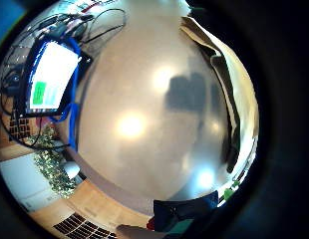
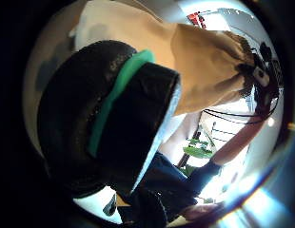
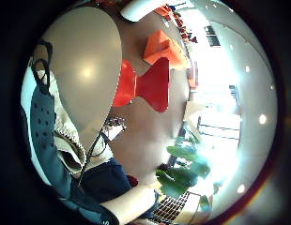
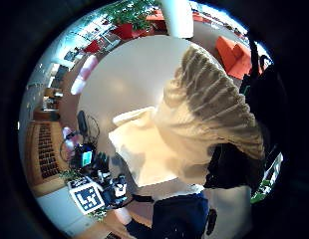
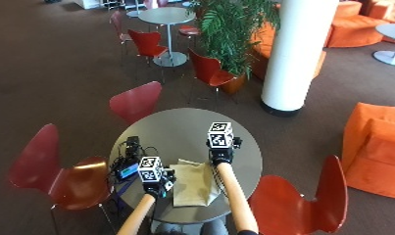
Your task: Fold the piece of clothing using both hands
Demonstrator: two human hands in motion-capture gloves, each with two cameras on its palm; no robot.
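Note:
A cream garment (image 5: 192, 183) lies partly folded on the round grey table (image 5: 177, 127), near its front edge. My left hand (image 5: 159, 186) is at the garment's left edge; the left thumb side palm view shows the thumb (image 2: 123, 128) curled across close to the cloth (image 2: 204, 57), pinching it. My right hand (image 5: 221, 155) is at the garment's far right corner. It holds the ribbed hem (image 4: 214, 114) raised off the table, with the cloth hanging down to the flat part (image 4: 144, 149).
A small device with a lit screen (image 1: 47, 79) and a tangle of cables (image 5: 127, 164) sits at the table's left edge, beside my left hand. Red chairs (image 5: 137, 100) ring the table. A white pillar (image 5: 295, 54) and a plant stand behind.

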